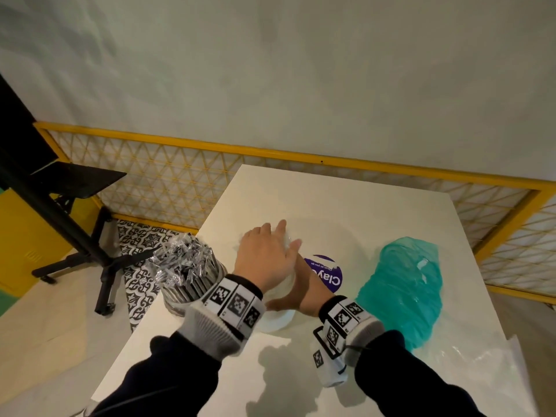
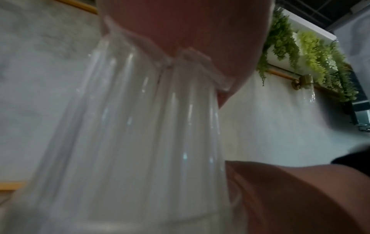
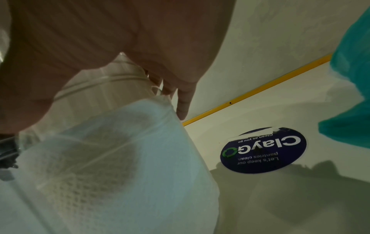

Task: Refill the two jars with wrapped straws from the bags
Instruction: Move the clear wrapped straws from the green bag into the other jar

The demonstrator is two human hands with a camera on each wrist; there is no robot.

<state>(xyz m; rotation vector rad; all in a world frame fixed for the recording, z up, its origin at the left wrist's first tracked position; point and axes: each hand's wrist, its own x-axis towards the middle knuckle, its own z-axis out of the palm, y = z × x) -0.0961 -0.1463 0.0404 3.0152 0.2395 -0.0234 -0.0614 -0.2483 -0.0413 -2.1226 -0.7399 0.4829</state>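
Note:
A clear jar packed with white wrapped straws stands mid-table. My left hand lies flat on the straw tops, fingers straight, pressing down. My right hand grips the jar's right side, thumb toward me; its fingers reach round the far side. A second jar full of black-and-silver wrapped straws stands at the table's left edge, beside my left wrist. A teal plastic bag lies to the right; its contents are hidden.
The white table carries a round dark-blue sticker between the jar and the teal bag. Crumpled clear plastic lies at the near right corner. A yellow mesh railing runs behind; a black stand is on the floor at left.

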